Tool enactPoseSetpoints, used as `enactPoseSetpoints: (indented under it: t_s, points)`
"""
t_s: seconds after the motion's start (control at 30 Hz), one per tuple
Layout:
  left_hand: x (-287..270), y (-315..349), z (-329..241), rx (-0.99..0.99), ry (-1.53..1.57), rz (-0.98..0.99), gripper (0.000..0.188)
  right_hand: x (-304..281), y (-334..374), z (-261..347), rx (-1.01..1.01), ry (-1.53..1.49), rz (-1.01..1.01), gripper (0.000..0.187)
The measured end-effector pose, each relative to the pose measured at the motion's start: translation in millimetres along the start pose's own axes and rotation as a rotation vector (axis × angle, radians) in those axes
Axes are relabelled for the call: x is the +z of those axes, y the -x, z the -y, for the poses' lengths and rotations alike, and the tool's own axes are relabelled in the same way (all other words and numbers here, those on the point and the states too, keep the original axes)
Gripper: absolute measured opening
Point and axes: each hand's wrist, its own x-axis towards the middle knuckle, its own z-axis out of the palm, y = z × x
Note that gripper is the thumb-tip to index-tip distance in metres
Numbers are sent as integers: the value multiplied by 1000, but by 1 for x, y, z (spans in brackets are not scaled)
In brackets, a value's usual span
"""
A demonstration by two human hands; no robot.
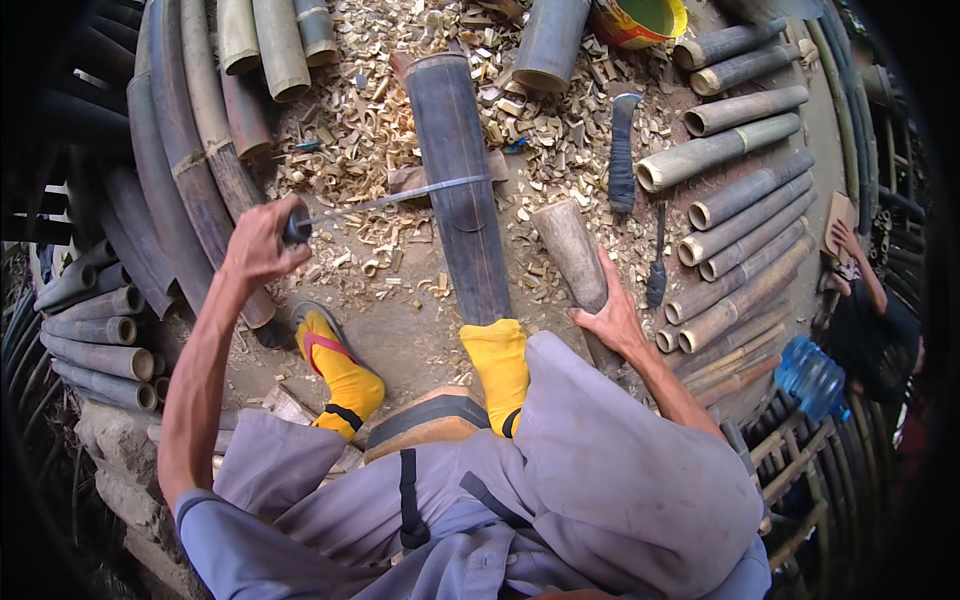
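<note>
My left hand (266, 240) is closed round the dark handle of a long, thin-bladed knife (400, 193). Its blade lies across a thick dark bamboo section (449, 130) in front of me. In my right hand (610, 315) is a wooden mallet (571, 245) with a thick pale head, held to the right of that bamboo. My foot in a yellow sock (495, 362) presses on the bamboo's near end. A small wooden block (408, 180) lies under the bamboo, near the blade.
Wood shavings (350, 130) cover the ground. Long bamboo poles (190, 150) lie left; cut bamboo pieces (740, 195) lie right. Two wrapped-handle tools, the larger a blade (621, 155), lie right of the mallet. A blue water jug (810, 377) and another person (875, 310) are at far right.
</note>
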Motion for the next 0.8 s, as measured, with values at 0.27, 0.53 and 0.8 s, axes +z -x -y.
enactPoseSetpoints:
  t_s: [0.27, 0.53, 0.8]
  points:
    - [-9, -15, -8, -157, -45, 10, 28, -9, -4, 17, -95, 0, -28, 107]
    - [-4, -7, -20, -231, -164, -29, 25, -26, -7, 71, -264, -19, -35, 105]
    - [-4, -13, -21, -263, -157, 26, 23, -29, -62, 141, -657, 124, -111, 99]
